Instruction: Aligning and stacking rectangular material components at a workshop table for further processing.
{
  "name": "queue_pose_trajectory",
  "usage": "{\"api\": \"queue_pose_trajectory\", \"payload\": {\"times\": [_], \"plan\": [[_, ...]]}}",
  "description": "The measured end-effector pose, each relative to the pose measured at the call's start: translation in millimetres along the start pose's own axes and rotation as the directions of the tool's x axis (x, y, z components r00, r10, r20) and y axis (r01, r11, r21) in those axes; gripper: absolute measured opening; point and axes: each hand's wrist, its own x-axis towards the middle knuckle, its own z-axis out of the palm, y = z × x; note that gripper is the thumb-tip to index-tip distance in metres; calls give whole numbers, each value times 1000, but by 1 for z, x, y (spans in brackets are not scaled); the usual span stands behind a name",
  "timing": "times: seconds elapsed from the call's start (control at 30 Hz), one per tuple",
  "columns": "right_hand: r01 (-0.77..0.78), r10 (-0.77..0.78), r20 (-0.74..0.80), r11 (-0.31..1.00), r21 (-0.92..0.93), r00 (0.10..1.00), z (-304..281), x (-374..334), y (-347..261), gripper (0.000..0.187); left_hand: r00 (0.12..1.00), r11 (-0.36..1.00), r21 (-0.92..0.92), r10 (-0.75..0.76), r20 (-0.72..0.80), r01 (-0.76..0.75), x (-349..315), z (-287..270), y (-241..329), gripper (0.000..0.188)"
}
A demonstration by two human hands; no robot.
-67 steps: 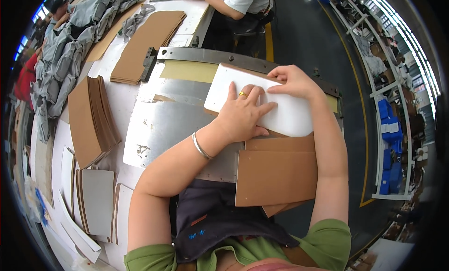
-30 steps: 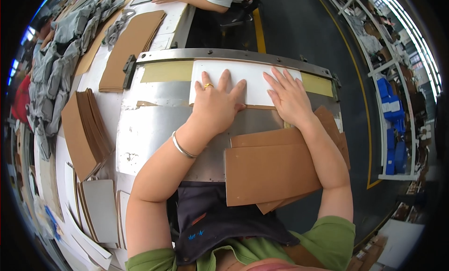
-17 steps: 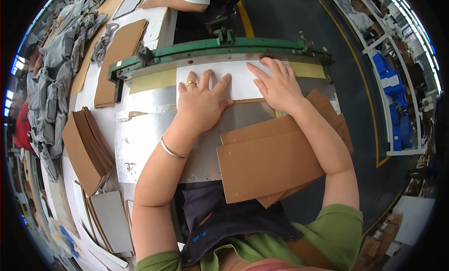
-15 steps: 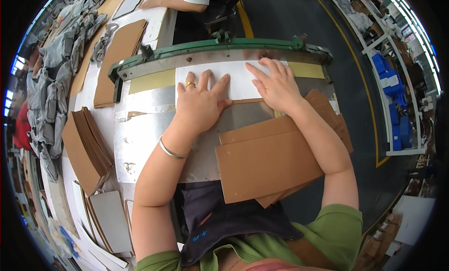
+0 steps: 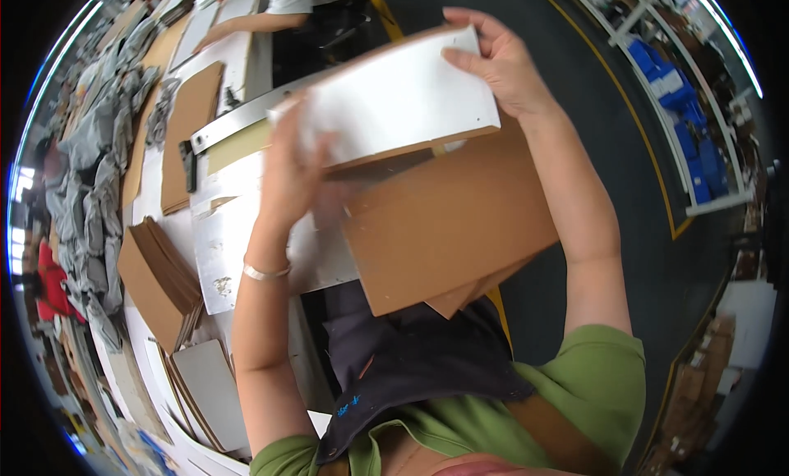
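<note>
A white-faced rectangular board [image 5: 403, 90] with brown edges is raised and tilted over the metal-topped bench [image 5: 246, 246]. My right hand [image 5: 501, 69] grips its far right corner, thumb on the white face and fingers behind. At the board's left end is my left hand [image 5: 288, 172], its fingers smeared by motion; whether they grip the board is unclear. Below the board, brown boards [image 5: 452, 221] lie loosely stacked at the bench's near right, overhanging its edge. The raised board hides most of the metal bar [image 5: 238, 119] across the bench's far side.
Leaning brown boards [image 5: 156, 287] stand to the left, with pale panels [image 5: 209, 386] nearer me. Grey cloth pieces [image 5: 99, 180] are heaped at far left. Another person's arm [image 5: 255, 22] reaches over the table beyond. Blue bins [image 5: 694, 156] fill a rack at right.
The board has gone from lying flat against the bar to being lifted and tilted. My right hand has moved from pressing on it to gripping its corner; my left hand has moved left.
</note>
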Motion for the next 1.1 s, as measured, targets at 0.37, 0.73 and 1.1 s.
{"api": "queue_pose_trajectory", "payload": {"times": [0.37,0.73,1.1], "plan": [[16,-265,-103,411,-912,959,-65,-209,-49,24,956,879,-388,-213,199,277,-60,-28,20,49],[-152,555,-313,637,755,771,45,-274,23,44,896,973,145,103,431,-181,-3,71,104,50],[132,-145,-388,989,-61,910,19,-237,-17,44,975,921,-380,157,157,-87,-33,27,114,80]]}}
